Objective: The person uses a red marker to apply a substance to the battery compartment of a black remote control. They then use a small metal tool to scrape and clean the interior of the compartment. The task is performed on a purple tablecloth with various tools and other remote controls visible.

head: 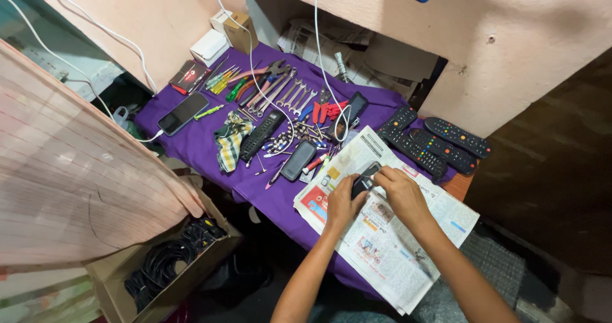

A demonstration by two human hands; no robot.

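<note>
Purple cloth [204, 141] is covering the low table, and I am taking the newspaper [382, 234] spread over its near right end as my landmark. I am seeing my left hand [343, 203] and my right hand [400, 192] both working above the middle of the newspaper. Between them they are gripping a small black device [364, 179]: the left hand is wrapping it from below with fingers curled shut around it, and the right hand is pinching its upper end with fingertips pressed together. The device is sitting just above the paper, inside both grips; I cannot tell whether it is touching the sheet.

Just beyond the newspaper's far right corner, four black remote controls [440, 146] are lying side by side. Touching the newspaper's far left edge, a dark phone-like unit [298, 160] is lying flat. Farther out on that side, a long black remote [261, 135] is resting beside a checked rag [229, 139]. Well beyond the paper, wrenches [293, 93], pliers [264, 77] and screwdrivers [223, 79] are lying in a row. A smartphone [183, 113] on a white cable is lying far left of the paper. Below the table, left of the newspaper, a cardboard box [111, 275] is holding black cables [162, 262].
</note>
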